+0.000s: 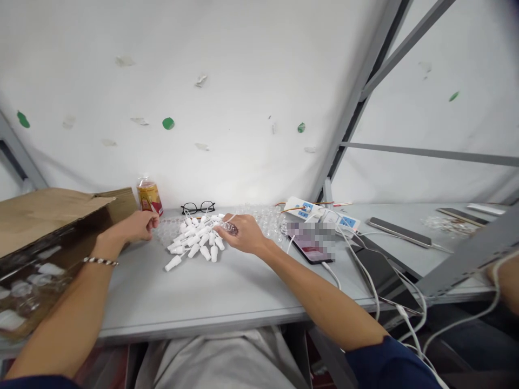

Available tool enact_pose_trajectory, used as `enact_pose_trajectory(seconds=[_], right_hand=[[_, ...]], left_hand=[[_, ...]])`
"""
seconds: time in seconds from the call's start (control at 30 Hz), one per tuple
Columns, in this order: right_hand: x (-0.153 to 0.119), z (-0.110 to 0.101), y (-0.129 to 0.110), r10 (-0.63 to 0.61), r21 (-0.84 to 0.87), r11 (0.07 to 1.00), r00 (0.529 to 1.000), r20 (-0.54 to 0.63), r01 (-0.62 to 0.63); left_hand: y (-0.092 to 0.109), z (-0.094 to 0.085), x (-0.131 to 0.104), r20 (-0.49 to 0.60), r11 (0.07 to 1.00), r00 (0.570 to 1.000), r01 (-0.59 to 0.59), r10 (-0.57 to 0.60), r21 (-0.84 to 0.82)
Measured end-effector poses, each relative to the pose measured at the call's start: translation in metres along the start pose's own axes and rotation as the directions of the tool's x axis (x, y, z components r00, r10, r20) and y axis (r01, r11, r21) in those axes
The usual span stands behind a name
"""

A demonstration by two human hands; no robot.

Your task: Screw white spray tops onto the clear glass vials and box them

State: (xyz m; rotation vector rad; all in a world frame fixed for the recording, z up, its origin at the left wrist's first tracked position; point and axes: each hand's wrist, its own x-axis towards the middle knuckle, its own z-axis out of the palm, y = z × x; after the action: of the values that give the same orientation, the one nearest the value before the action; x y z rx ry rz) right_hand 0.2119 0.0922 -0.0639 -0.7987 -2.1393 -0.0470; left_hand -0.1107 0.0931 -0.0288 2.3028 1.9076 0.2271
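Note:
My right hand (245,234) is closed round a small clear bottle (230,228), at the right side of a pile of white caps (197,235) with thin stems. My left hand (141,226) is raised near the cardboard box, its fingers curled together; whether anything is in them is hidden. Between the hands the caps lie heaped on the grey table (211,294). More clear bottles (270,220) lie behind and to the right of my right hand, and others show left of the pile.
An open cardboard box (60,216) holding bottles with white caps stands at the left. Behind are a yellow-and-red container (149,195) and black glasses (198,207). To the right are a power strip (322,212), a phone (312,243), cables, a metal post (466,265) and a person's arm.

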Motion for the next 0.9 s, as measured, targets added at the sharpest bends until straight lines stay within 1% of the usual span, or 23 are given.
enact_pose_trajectory(seconds=[0.17,0.27,0.33,0.43,0.5,0.57,0.63,0.7,0.73,0.8,0.83,0.9], right_hand=[[-0.001,0.0,0.0,-0.009,-0.021,1.0,1.0,0.019,0.009],[-0.001,0.0,0.0,-0.008,-0.017,1.0,1.0,0.023,0.008],[-0.001,-0.001,-0.001,-0.007,-0.01,1.0,1.0,0.024,0.007],[0.0,-0.001,-0.001,-0.001,0.002,1.0,1.0,0.022,0.001],[0.0,-0.002,-0.002,0.001,0.001,1.0,1.0,0.031,-0.001],[0.0,-0.002,-0.001,0.0,-0.006,1.0,0.999,0.042,0.0],[-0.001,-0.001,-0.001,0.0,-0.018,1.0,0.999,0.046,0.001],[-0.001,0.0,0.0,0.001,-0.024,1.0,0.999,0.05,0.0],[-0.001,0.0,0.0,0.003,-0.023,1.0,0.999,0.052,-0.002],[-0.001,0.002,-0.001,0.005,-0.014,1.0,0.999,0.05,-0.005],[-0.001,0.003,-0.003,0.006,-0.005,1.0,0.999,0.043,-0.006],[-0.001,0.005,-0.008,0.001,0.028,1.0,1.0,0.03,-0.002]], left_hand=[[0.013,0.002,0.001,-0.001,0.999,0.999,-0.033,0.033,-0.018],[0.021,0.008,0.006,-0.051,0.998,0.997,-0.057,0.057,0.006],[0.025,0.012,0.008,-0.084,0.998,0.996,-0.041,0.044,0.046],[0.023,0.015,0.01,-0.079,0.998,0.996,-0.029,0.033,0.058],[0.019,0.015,0.01,-0.07,0.998,0.996,-0.051,0.053,0.031],[0.015,0.013,0.01,-0.086,0.998,0.994,-0.065,0.066,0.01],[0.017,0.011,0.01,-0.125,0.998,0.99,-0.062,0.062,0.005],[0.027,0.01,0.007,-0.212,0.998,0.975,-0.069,0.067,-0.002],[0.036,0.011,0.005,-0.265,0.996,0.96,-0.092,0.087,-0.008],[0.057,0.016,0.001,-0.352,0.983,0.921,-0.184,0.168,-0.013],[0.069,0.02,-0.002,-0.369,0.969,0.901,-0.247,0.226,-0.012],[0.092,0.03,-0.006,-0.356,0.931,0.87,-0.364,0.34,0.0]])
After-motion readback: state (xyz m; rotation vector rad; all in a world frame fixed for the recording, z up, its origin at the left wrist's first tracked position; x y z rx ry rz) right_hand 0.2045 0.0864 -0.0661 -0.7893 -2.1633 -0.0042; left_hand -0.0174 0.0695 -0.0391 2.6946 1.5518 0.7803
